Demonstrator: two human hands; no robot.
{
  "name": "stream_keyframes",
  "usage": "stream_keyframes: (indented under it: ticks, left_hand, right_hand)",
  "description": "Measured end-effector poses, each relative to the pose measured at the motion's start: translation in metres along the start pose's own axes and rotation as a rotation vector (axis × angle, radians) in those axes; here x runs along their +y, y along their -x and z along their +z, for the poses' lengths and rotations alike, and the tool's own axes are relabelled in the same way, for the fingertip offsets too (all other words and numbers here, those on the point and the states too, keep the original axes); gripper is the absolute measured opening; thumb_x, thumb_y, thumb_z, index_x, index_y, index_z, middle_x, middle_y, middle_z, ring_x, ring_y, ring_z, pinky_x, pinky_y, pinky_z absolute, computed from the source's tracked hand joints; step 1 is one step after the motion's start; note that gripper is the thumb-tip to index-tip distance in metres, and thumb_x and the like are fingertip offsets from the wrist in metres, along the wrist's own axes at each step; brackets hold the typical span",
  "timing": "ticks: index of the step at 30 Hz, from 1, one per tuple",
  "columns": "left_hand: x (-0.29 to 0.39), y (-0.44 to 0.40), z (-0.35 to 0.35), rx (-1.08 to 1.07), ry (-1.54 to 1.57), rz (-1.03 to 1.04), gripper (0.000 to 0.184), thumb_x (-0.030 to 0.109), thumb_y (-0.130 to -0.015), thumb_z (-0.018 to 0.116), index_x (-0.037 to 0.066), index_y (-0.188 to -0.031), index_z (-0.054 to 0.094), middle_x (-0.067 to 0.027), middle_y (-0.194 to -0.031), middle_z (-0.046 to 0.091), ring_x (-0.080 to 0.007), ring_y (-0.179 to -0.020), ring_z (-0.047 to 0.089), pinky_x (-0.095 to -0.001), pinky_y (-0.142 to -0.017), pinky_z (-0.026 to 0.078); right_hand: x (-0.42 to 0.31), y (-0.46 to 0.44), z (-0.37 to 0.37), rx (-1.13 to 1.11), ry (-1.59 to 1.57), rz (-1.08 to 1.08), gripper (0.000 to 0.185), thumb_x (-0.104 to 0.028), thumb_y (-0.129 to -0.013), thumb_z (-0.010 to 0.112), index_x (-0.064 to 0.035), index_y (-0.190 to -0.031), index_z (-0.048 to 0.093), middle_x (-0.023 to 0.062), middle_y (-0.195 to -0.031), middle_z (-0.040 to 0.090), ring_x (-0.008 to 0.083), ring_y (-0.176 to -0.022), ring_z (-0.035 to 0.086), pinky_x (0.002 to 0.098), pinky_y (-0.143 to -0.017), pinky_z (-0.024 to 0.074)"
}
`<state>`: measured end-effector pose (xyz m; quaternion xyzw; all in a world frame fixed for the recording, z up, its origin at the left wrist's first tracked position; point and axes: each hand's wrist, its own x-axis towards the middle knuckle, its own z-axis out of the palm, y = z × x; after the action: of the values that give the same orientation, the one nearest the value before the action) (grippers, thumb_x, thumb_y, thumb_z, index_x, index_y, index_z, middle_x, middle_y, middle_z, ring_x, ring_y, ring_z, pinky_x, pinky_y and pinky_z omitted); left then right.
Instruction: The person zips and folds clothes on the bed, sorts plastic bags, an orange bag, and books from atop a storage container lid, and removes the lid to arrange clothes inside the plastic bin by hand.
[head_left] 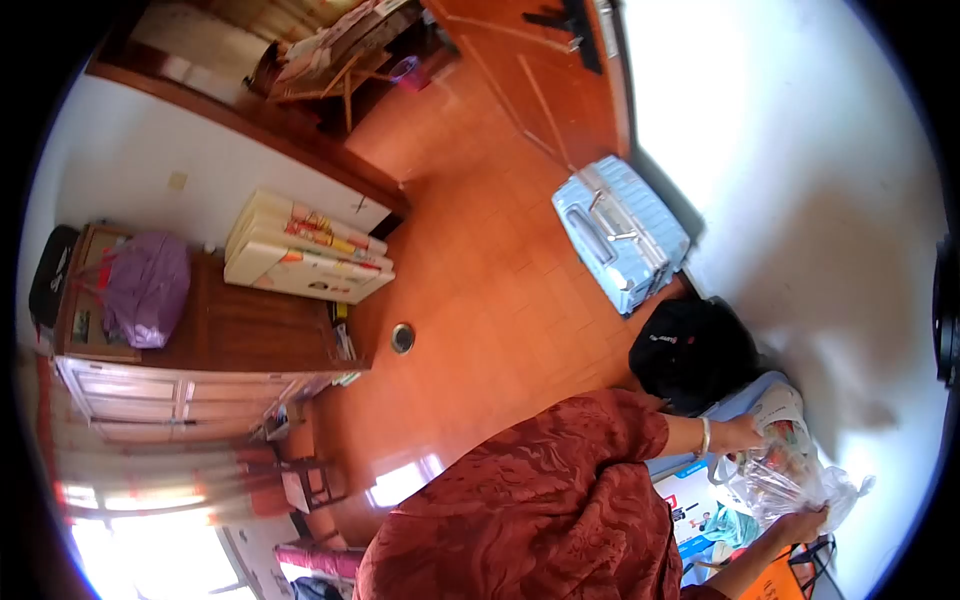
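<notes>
One clear plastic bag (pixel 785 478) by the white wall (pixel 750 110), near a black bag (pixel 695 355). Right hand (pixel 803 525) pinches its edge, fingers closed; left hand (pixel 740 433) touches it, grip unclear.

The window (pixel 150 555) glares blown-out white — fisheye edges bend into black.

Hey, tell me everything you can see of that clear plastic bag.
The clear bag looks like thin, crinkled, shiny plastic, with reddish contents too blurred to name. It is near the white wall. The right hand grips its edge, beside loose bunched plastic; the left hand is at its other side, its hold unclear.
</notes>
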<state>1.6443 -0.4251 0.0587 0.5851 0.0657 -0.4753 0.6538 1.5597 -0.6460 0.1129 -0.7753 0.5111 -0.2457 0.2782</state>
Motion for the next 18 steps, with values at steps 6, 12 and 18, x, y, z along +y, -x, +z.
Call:
stream_keyframes:
  ticks: [6, 12, 18]
  left_hand:
    - [0.017, 0.027, -0.005, -0.122, 0.157, 0.204, 0.036, 0.022, -0.069, 0.067, 0.001, -0.099, 0.06, -0.0034, -0.077, 0.059, -0.0136, -0.063, 0.053, -0.0275, -0.048, 0.045]
    - [0.018, 0.033, 0.0, -0.492, 0.289, 0.161, 0.025, 0.027, -0.088, 0.055, 0.003, -0.094, 0.057, -0.0049, -0.079, 0.057, -0.0146, -0.076, 0.058, -0.0307, -0.066, 0.049]
    - [0.008, 0.021, 0.056, -0.323, 0.221, 0.015, 0.021, 0.023, -0.088, 0.054, 0.004, -0.095, 0.057, -0.0058, -0.087, 0.061, -0.0137, -0.081, 0.058, -0.0268, -0.076, 0.045]
  right_hand:
    - [0.15, -0.033, 0.095, -0.168, 0.644, -0.827, 0.021, -0.027, -0.087, 0.051, -0.008, -0.096, 0.054, 0.0046, -0.081, 0.056, 0.0211, -0.072, 0.053, 0.0343, -0.062, 0.0413]
    - [0.049, 0.042, 0.03, -0.531, 0.013, -0.716, 0.06, -0.016, -0.074, 0.066, -0.0019, -0.127, 0.041, 0.0168, -0.118, 0.05, 0.0323, -0.114, 0.043, 0.0406, -0.099, 0.0309]
    - [0.044, 0.014, -0.019, -0.324, -0.149, -0.579, 0.045, -0.004, -0.069, 0.058, -0.0028, -0.114, 0.053, 0.0175, -0.116, 0.052, 0.0334, -0.113, 0.045, 0.0384, -0.097, 0.0342]
